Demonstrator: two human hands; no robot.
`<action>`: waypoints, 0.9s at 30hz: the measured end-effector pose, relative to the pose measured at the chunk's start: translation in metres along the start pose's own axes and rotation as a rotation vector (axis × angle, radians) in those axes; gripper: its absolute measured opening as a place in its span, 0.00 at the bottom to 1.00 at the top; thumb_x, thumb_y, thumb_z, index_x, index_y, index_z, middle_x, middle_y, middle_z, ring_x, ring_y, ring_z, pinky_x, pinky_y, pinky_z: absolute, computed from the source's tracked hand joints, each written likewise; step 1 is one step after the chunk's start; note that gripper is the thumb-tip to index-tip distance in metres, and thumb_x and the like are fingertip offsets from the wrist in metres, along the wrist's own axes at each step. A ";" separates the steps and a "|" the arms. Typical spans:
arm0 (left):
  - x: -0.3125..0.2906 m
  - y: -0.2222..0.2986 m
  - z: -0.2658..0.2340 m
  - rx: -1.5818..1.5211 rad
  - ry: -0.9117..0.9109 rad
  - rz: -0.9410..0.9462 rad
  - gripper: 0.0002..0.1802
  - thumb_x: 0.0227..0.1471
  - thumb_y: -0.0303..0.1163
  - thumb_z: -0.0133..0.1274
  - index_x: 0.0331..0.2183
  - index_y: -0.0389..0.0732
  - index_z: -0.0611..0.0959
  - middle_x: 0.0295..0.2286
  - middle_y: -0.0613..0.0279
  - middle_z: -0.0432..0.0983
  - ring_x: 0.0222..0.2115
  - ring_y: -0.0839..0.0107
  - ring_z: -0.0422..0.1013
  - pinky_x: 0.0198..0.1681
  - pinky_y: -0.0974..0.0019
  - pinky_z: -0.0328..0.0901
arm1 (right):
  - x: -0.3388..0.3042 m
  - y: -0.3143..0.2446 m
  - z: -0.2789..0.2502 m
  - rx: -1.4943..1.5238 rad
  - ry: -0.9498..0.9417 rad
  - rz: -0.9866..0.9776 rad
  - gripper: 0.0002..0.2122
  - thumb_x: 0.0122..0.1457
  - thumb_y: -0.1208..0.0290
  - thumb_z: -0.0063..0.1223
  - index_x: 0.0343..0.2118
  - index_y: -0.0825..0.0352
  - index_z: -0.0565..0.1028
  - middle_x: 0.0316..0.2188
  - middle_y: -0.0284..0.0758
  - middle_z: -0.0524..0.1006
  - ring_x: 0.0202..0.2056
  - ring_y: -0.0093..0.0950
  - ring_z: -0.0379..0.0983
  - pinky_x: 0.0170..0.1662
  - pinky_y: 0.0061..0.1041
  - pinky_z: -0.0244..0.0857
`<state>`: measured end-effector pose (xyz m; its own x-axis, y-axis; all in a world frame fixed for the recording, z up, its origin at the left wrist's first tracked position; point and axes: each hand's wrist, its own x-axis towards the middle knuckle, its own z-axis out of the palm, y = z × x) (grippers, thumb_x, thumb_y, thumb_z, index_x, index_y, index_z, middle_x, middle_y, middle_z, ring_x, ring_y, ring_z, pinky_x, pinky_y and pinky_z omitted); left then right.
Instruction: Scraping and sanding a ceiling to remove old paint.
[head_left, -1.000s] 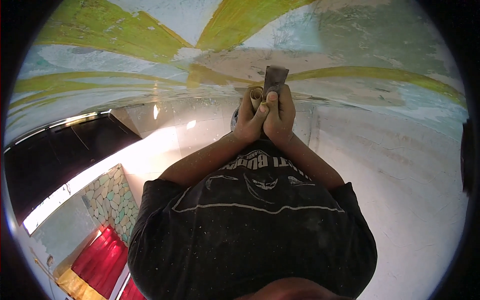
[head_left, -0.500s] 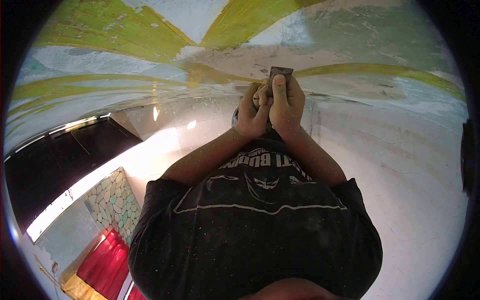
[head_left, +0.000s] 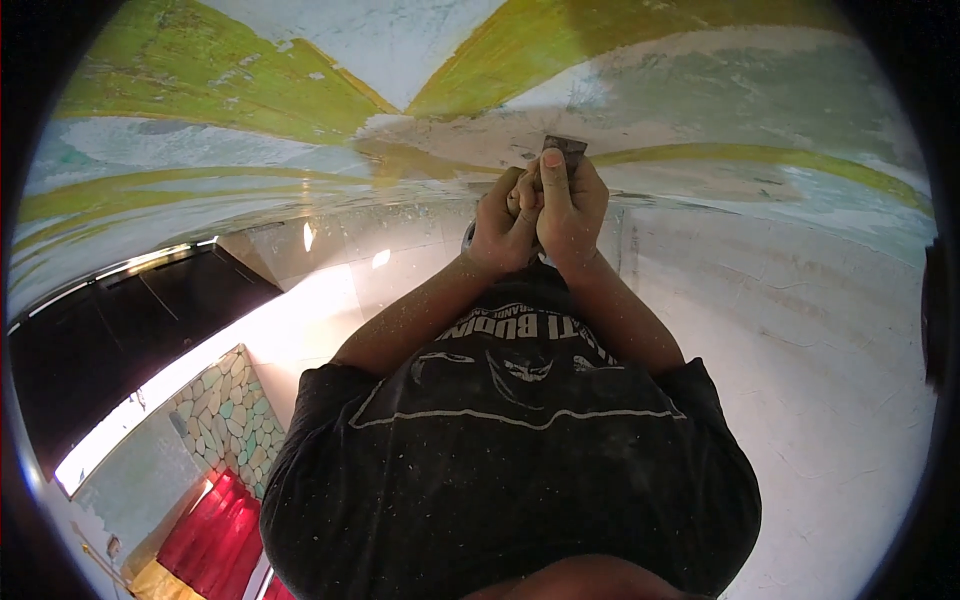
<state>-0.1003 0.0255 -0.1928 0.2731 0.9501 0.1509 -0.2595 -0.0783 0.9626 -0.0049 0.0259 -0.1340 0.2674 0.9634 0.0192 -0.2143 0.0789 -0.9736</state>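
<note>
Both hands are clasped together in front of my chest, close to a painted wall (head_left: 260, 75) with peeling yellow-green, white and grey-green patches. Between them is a scraper with a dark, flat, squarish blade (head_left: 569, 147); its handle is hidden by my fingers. My right hand (head_left: 573, 215) is closed on the scraper, its thumb pressed flat along the near face. Curled beside it, my left hand (head_left: 503, 228) grips the scraper too, its fingers against the right hand. The blade's far edge lies at the wall surface, though exact contact cannot be made out.
A pale wall or floor surface (head_left: 780, 330) spreads on the right. To the left are a dark panel (head_left: 130, 340), a strip of pebble-patterned stone (head_left: 228, 405) and red cloth (head_left: 212, 535). Pale flecks dot my black shirt (head_left: 500, 480).
The scraper blade has tilted and shows less of its face, its upper edge shifting slightly right. Both hands keep their hold and have moved only a little. The view has shifted slightly.
</note>
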 end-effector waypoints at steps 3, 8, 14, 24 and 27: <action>0.003 0.002 -0.002 0.024 -0.011 0.000 0.13 0.59 0.36 0.48 0.38 0.35 0.72 0.27 0.58 0.72 0.30 0.74 0.66 0.34 0.68 0.64 | 0.002 0.000 0.004 0.061 0.048 -0.037 0.16 0.66 0.64 0.47 0.27 0.73 0.70 0.16 0.31 0.72 0.17 0.17 0.66 0.20 0.19 0.61; 0.007 0.025 0.002 0.001 -0.027 -0.026 0.14 0.58 0.37 0.49 0.37 0.34 0.72 0.27 0.56 0.73 0.29 0.72 0.67 0.34 0.66 0.65 | 0.000 -0.014 0.011 0.048 0.068 -0.038 0.15 0.66 0.65 0.47 0.27 0.72 0.69 0.15 0.30 0.71 0.17 0.17 0.65 0.20 0.19 0.60; 0.005 0.034 -0.001 0.073 -0.030 0.021 0.14 0.59 0.36 0.47 0.38 0.33 0.73 0.28 0.52 0.73 0.30 0.69 0.69 0.35 0.64 0.65 | 0.000 -0.037 0.020 0.097 0.091 -0.002 0.13 0.66 0.66 0.46 0.29 0.72 0.68 0.19 0.32 0.70 0.17 0.17 0.64 0.21 0.20 0.61; 0.001 0.038 0.001 0.063 -0.017 -0.113 0.13 0.59 0.36 0.47 0.37 0.34 0.72 0.27 0.52 0.73 0.31 0.70 0.69 0.34 0.64 0.65 | 0.000 -0.042 0.020 0.058 0.085 -0.029 0.13 0.66 0.68 0.47 0.28 0.72 0.69 0.17 0.30 0.69 0.17 0.16 0.63 0.19 0.19 0.58; -0.008 0.013 -0.001 0.070 -0.001 -0.120 0.12 0.58 0.35 0.48 0.37 0.35 0.72 0.27 0.53 0.74 0.30 0.71 0.68 0.34 0.65 0.65 | -0.004 -0.006 0.011 0.131 0.134 0.041 0.13 0.66 0.67 0.48 0.28 0.71 0.69 0.19 0.30 0.69 0.17 0.17 0.64 0.19 0.19 0.58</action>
<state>-0.1067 0.0167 -0.1820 0.2989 0.9537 0.0334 -0.1593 0.0153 0.9871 -0.0148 0.0246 -0.1256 0.3770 0.9244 -0.0585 -0.3458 0.0819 -0.9347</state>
